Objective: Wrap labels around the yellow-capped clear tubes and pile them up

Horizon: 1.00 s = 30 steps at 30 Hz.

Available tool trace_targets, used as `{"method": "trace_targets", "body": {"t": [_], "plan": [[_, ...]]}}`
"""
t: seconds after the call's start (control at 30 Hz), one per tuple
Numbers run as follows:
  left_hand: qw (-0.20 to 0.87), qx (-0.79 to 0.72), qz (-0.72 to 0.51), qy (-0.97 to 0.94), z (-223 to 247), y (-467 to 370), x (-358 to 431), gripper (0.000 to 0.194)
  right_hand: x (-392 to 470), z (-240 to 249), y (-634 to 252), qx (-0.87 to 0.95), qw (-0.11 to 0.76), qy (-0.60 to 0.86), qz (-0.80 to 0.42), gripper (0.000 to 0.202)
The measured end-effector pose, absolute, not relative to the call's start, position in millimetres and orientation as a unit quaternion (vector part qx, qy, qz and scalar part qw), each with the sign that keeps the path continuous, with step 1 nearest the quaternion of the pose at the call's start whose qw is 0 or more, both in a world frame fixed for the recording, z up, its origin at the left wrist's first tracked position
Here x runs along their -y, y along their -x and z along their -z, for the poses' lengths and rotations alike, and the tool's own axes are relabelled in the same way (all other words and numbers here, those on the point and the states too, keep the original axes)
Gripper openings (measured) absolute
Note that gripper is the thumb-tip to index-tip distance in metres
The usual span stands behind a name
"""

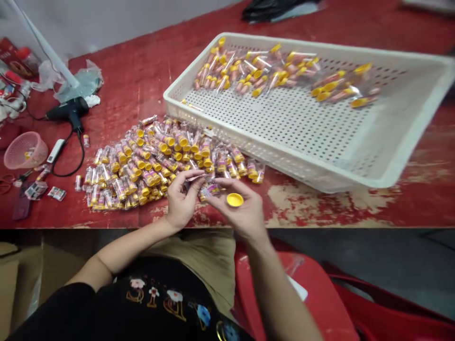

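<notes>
Near the table's front edge, my right hand (247,208) is closed around a small clear-wrapped tube with a purple label (212,188). Its yellow cap (235,200) points up toward me from the palm. My left hand (182,199) faces it, thumb and forefinger pinched at the tube's far end; a thin bit shows between them, too small to name. Just beyond both hands lies a big heap of similar wrapped tubes with yellow caps (152,163). Past the heap stands a white perforated tray (302,166), holding yellow-capped tubes in loose clear sleeves (256,71).
A black hair dryer (69,111) with its cord lies left of the heap, beside a pink basket (25,150). Scissors (7,183) and small packets (36,190) lie at the far left. A black plastic bag (273,8) rests at the back. A red chair (302,293) stands below the table.
</notes>
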<state>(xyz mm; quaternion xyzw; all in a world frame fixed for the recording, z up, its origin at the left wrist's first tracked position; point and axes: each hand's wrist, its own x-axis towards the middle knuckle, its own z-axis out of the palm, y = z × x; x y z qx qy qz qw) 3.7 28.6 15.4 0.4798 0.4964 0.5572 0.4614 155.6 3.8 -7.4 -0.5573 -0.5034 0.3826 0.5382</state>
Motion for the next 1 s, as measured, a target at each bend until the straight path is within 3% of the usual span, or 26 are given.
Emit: {"method": "trace_targets", "body": {"t": [0.17,0.3,0.43,0.57,0.67,0.73,0.8,1.0], "plan": [[0.536,-0.500,-0.530,-0.427,-18.0,11.9,-0.8,0.019,18.3,10.1,-104.6,0.420,0.577,0.548,-0.437,0.034],[0.546,-0.513,-0.533,-0.392,-10.6,24.6,8.6,0.023,25.1,16.4,-127.1,0.474,0.505,0.540,-0.479,0.042],[0.574,-0.516,-0.532,-0.347,3.0,37.6,6.8,0.031,29.1,27.1,-174.4,0.582,0.416,0.564,-0.412,0.045],[0.583,-0.511,-0.533,-0.340,16.8,50.4,4.1,0.042,24.8,16.4,-221.5,0.671,0.295,0.634,-0.245,0.031],[0.587,-0.508,-0.531,-0.340,25.1,55.0,5.4,0.047,19.5,4.3,-232.2,0.710,0.094,0.692,-0.085,0.024],[0.594,-0.504,-0.527,-0.341,28.6,54.9,7.6,0.045,16.8,3.7,-225.8,0.703,-0.036,0.709,-0.043,0.020],[0.600,-0.498,-0.521,-0.347,30.1,53.0,9.8,0.042,14.5,9.1,-215.4,0.707,-0.103,0.697,-0.058,0.022],[0.606,-0.490,-0.520,-0.350,26.1,46.6,10.5,0.039,6.0,23.9,-216.6,0.680,-0.048,0.716,-0.150,0.024]]}}
